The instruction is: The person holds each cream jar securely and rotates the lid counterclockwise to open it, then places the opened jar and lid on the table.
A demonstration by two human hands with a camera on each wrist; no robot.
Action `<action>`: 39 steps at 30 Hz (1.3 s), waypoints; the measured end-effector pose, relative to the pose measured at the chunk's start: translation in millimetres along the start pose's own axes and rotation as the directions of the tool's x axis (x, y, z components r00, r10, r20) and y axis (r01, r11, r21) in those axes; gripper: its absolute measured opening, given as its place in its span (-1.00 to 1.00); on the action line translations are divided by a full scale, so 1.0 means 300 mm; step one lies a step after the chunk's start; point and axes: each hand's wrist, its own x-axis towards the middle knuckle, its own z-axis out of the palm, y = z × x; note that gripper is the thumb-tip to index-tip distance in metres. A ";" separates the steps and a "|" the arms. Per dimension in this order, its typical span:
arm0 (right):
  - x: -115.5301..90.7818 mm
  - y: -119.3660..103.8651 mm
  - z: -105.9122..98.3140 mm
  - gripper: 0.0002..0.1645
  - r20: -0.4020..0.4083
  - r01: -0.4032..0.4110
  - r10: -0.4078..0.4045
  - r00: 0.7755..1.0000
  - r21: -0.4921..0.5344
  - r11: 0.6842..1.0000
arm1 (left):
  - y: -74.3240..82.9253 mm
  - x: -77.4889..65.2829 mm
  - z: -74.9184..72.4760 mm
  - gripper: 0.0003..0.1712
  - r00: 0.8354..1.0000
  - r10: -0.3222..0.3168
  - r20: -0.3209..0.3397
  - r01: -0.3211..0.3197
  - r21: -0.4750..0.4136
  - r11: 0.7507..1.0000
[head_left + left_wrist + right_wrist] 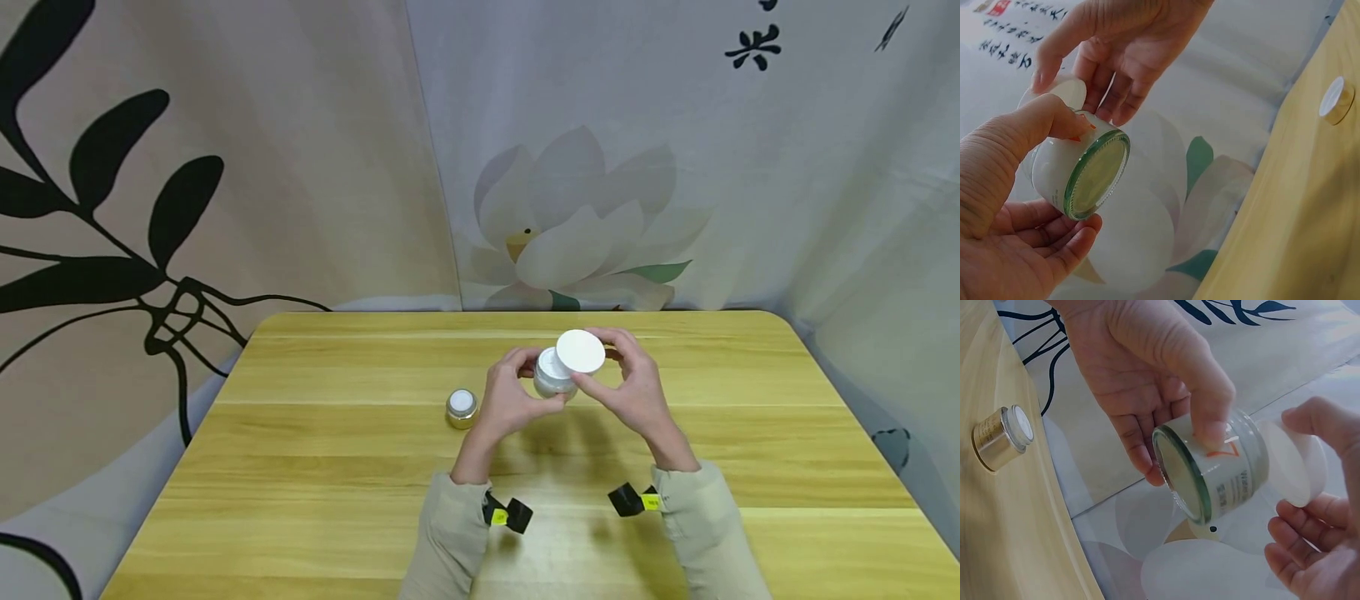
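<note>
My left hand [507, 397] grips a clear glass cosmetic jar [552, 379] with white inside and orange lettering on its label, thumb on one side and fingers on the other. Held above the table, the jar leans so that its thick greenish base [1099, 175] faces the left wrist camera. My right hand [636, 390] pinches a round white lid [581, 351] by its edge. In the head view that lid overlaps the jar's mouth from the right; the right wrist view shows the lid [1294, 465] tilted beside the jar's threaded neck.
On the wooden table [337, 467], left of my left hand, stands a small gold jar [461, 409] with a white top. A small white and gold cap [1337, 100] lies on the table in the left wrist view. Behind the table hangs a printed cloth [337, 167].
</note>
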 end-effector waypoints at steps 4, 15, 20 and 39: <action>-0.004 -0.027 -0.005 -0.38 -0.005 -0.011 0.011 1.000 0.005 1.000 | -0.002 -0.001 -0.003 -0.42 1.000 0.000 -0.001 0.000 -0.005 1.000; -0.023 0.000 -0.024 -0.35 -0.027 0.008 -0.007 1.000 0.024 1.000 | -0.011 -0.006 -0.007 -0.41 1.000 -0.018 0.000 0.018 0.012 1.000; -0.033 0.019 -0.035 -0.32 -0.071 0.019 -0.014 0.997 0.061 0.998 | -0.016 -0.007 -0.006 -0.40 1.000 -0.028 -0.013 0.028 0.014 0.999; -0.075 0.059 -0.085 -0.32 -0.161 -0.005 0.004 0.987 -0.009 1.000 | -0.029 -0.009 -0.003 -0.39 0.999 -0.046 -0.025 0.047 0.040 0.998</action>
